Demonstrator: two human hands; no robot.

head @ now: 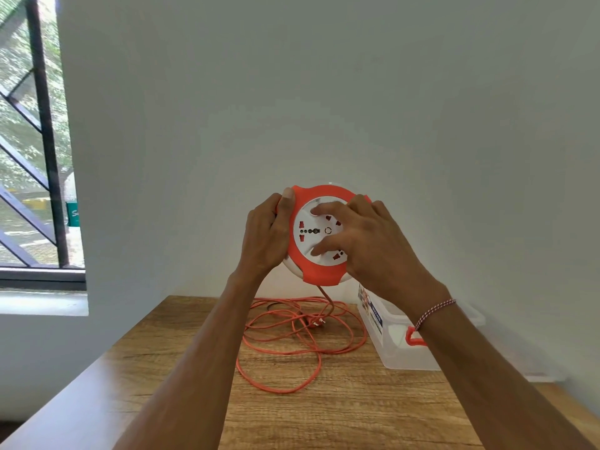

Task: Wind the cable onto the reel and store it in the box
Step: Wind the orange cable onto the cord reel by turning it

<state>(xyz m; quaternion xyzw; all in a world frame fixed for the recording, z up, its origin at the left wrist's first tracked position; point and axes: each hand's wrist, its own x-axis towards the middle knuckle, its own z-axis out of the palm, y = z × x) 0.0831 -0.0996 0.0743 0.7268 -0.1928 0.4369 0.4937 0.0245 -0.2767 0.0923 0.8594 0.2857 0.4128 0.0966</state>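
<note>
- While it is held up in the air above the far part of the tabletop (324, 401), the one orange-and-white cable reel (319, 233) faces the camera, its socket face turned toward the person.
- Left hand (266, 237) is wrapped around the reel's left rim, thumb on the orange ring; right hand (363, 241) lies spread on the white face, fingertips (316, 211) pressing its centre disc, apparently to turn it.
- One orange cable (292, 339) hangs from the reel's lower edge and lies in loose overlapping loops near the tabletop's far edge, its single plug (316, 323) among them.
- One clear plastic box (399, 339) with an orange latch sits toward the far right corner, just beside the loops.
- Risk, as I judge it: crossed loops may knot or snag as winding pulls them in, and the dragged plug could catch a loop or strike the box.
</note>
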